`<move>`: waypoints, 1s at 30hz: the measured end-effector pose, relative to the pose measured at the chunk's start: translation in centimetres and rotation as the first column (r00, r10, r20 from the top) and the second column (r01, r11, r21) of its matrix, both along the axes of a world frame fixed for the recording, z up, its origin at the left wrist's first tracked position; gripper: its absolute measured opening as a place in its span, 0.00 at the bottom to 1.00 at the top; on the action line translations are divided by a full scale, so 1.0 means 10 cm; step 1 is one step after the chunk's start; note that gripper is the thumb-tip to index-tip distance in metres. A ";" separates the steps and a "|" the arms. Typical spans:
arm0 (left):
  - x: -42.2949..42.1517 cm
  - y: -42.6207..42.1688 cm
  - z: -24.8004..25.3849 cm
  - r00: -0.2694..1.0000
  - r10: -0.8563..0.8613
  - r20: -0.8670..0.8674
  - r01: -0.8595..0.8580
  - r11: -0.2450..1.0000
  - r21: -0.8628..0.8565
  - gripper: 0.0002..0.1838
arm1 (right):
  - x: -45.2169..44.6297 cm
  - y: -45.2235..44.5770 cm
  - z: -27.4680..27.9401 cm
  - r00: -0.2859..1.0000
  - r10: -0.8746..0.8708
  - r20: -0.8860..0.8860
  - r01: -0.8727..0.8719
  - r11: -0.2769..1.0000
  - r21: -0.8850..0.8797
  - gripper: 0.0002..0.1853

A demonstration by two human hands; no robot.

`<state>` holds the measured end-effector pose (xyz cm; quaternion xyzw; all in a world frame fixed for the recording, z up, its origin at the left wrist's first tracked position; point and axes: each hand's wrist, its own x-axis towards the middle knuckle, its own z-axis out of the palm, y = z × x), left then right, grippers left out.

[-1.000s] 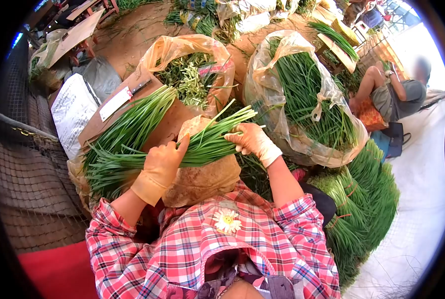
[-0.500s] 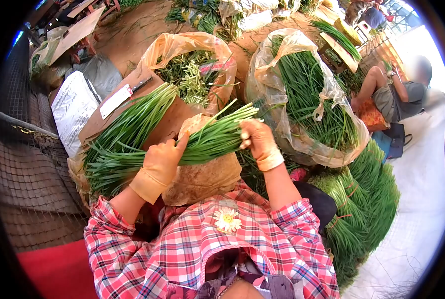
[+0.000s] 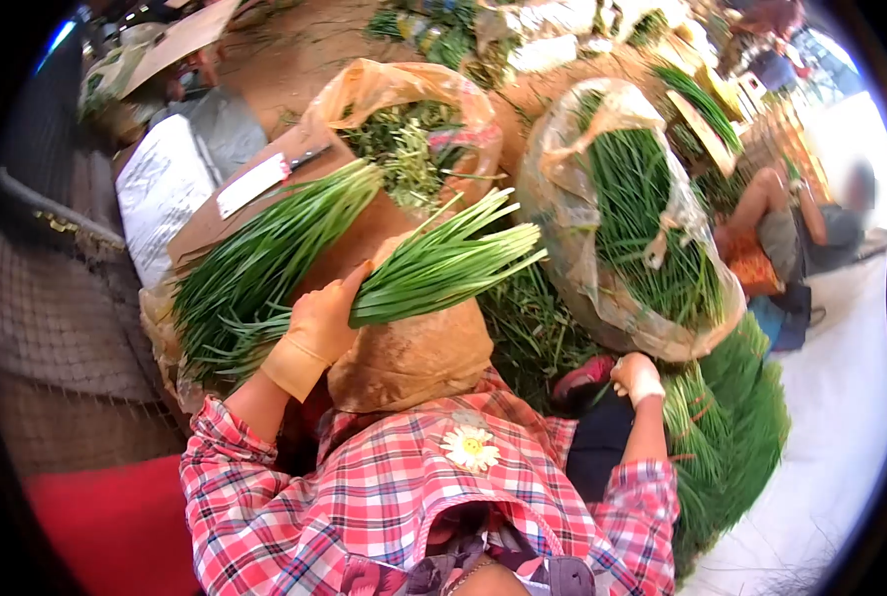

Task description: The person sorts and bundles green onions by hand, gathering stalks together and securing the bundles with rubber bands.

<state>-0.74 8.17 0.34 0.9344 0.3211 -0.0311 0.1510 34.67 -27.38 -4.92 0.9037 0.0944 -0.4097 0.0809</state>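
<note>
Since the earlier frame, the right hand [image 3: 637,377] has left the stem ends and dropped to the near right, beside the dark-clad knee [image 3: 602,442]; its fingers are curled, though I cannot tell whether they hold anything. Just right of it lie tied green bundles [image 3: 697,427]. At near left, the left hand [image 3: 322,323] keeps its grip pressed around the long-leaved bunch [image 3: 453,258], pale ends pointing right. Farther left, a loose pile of the same greens [image 3: 274,248] rests on the brown worktop [image 3: 356,243], near a dark-handled knife [image 3: 309,157]. Beyond stand an orange bag [image 3: 364,84] of trimmings and, right, a clear bag [image 3: 558,194] of greens.
</note>
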 end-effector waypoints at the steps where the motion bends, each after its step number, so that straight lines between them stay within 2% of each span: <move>1: -0.06 0.08 -0.02 0.988 0.021 0.152 -0.021 1.000 -0.002 0.40 | -0.02 0.06 -0.05 0.996 0.056 0.070 -0.063 0.993 0.100 0.11; 2: -0.14 0.16 -0.01 0.955 0.032 0.295 -0.031 0.999 -0.006 0.38 | -0.08 0.10 -0.11 0.986 0.095 0.135 -0.120 0.974 0.193 0.14; 3: -0.21 0.25 0.16 0.914 0.047 0.403 -0.046 0.999 -0.011 0.35 | -0.14 0.14 -0.21 0.947 0.158 0.279 -0.233 0.937 0.261 0.25; 4: -0.29 0.34 0.33 0.919 0.099 0.381 -0.115 0.993 0.021 0.34 | -0.18 0.26 -0.21 0.947 0.169 0.275 -0.244 0.932 0.269 0.25; 6: -0.50 0.61 0.53 0.897 0.119 0.426 -0.183 0.977 0.113 0.35 | -0.27 0.52 -0.18 0.929 0.278 0.245 -0.353 0.865 0.357 0.34; 7: -0.63 0.75 0.60 0.892 0.107 0.439 -0.190 0.970 0.151 0.35 | -0.30 0.60 -0.24 0.972 0.195 0.128 -0.233 0.833 0.502 0.34; 8: -0.74 0.87 0.66 0.888 0.091 0.450 -0.195 0.962 0.191 0.35 | -0.31 0.67 -0.27 0.971 0.205 0.124 -0.240 0.830 0.503 0.34; 10: -0.83 0.98 0.72 0.896 0.068 0.440 -0.186 0.955 0.232 0.37 | -0.42 0.86 -0.23 0.985 0.162 -0.057 -0.091 0.773 0.627 0.34; 12: -0.89 1.07 0.54 0.966 0.160 0.201 -0.187 0.975 0.123 0.39 | -0.45 1.03 -0.12 0.989 0.143 -0.042 -0.081 0.750 0.656 0.32; 13: -0.91 1.11 0.25 0.972 0.172 0.159 -0.187 0.978 0.087 0.41 | -0.42 1.08 -0.14 0.990 0.140 -0.020 -0.089 0.724 0.684 0.31; 14: -0.79 1.07 0.08 0.960 0.266 -0.085 -0.260 0.963 0.073 0.40 | -0.38 1.14 -0.15 0.991 0.135 0.005 -0.098 0.696 0.711 0.29; 16: -0.83 1.18 -0.55 0.960 0.258 -0.108 -0.256 0.966 0.036 0.38 | -0.37 1.34 0.03 0.989 0.140 0.038 -0.124 0.687 0.716 0.27; 17: -0.84 1.22 -0.63 0.961 0.256 -0.104 -0.254 0.967 0.030 0.38 | -0.36 1.43 0.12 0.987 0.152 0.052 -0.139 0.638 0.757 0.27; 18: -0.86 1.26 -0.69 0.951 0.303 -0.058 -0.303 0.953 0.021 0.37 | -0.35 1.50 0.19 0.985 0.161 0.067 -0.150 0.588 0.795 0.27; 19: -0.88 1.32 -0.77 0.937 0.349 -0.012 -0.349 0.937 0.009 0.37 | -0.34 1.57 0.26 0.983 0.172 0.057 -0.149 0.593 0.791 0.26; 20: -0.94 1.41 -0.89 0.941 0.323 0.098 -0.328 0.943 0.047 0.37 | -0.34 1.64 0.32 0.983 0.173 0.057 -0.151 0.601 0.785 0.26; 22: -0.84 1.47 -0.64 0.940 0.340 0.041 -0.342 0.933 0.108 0.36 | -0.37 1.87 0.42 0.972 0.228 0.055 -0.183 0.592 0.785 0.26; 23: -0.79 1.52 -0.63 0.927 0.373 -0.040 -0.363 0.918 0.161 0.37 | -0.39 2.01 0.44 0.964 0.261 0.060 -0.208 0.589 0.781 0.25; 24: -0.73 1.56 -0.70 0.923 0.383 -0.048 -0.371 0.915 0.160 0.37 | -0.42 2.17 0.44 0.961 0.271 0.052 -0.208 0.590 0.780 0.25; 26: -0.62 1.59 -0.88 0.824 0.560 -0.086 -0.541 0.822 0.177 0.39 | -0.53 2.52 0.41 0.924 0.370 0.100 -0.272 0.450 0.850 0.25; 27: -0.50 1.54 -0.83 0.785 0.605 -0.136 -0.572 0.791 0.217 0.42 | -0.60 2.70 0.42 0.901 0.421 0.110 -0.298 0.414 0.860 0.25; 29: -0.40 1.41 -0.81 0.782 0.603 -0.159 -0.571 0.795 0.204 0.48 | -0.74 2.95 0.40 0.851 0.503 0.154 -0.341 0.305 0.889 0.24; 30: -0.41 1.32 -0.77 0.802 0.578 -0.153 -0.549 0.813 0.192 0.49 | -0.79 3.01 0.41 0.852 0.503 0.146 -0.334 0.308 0.891 0.24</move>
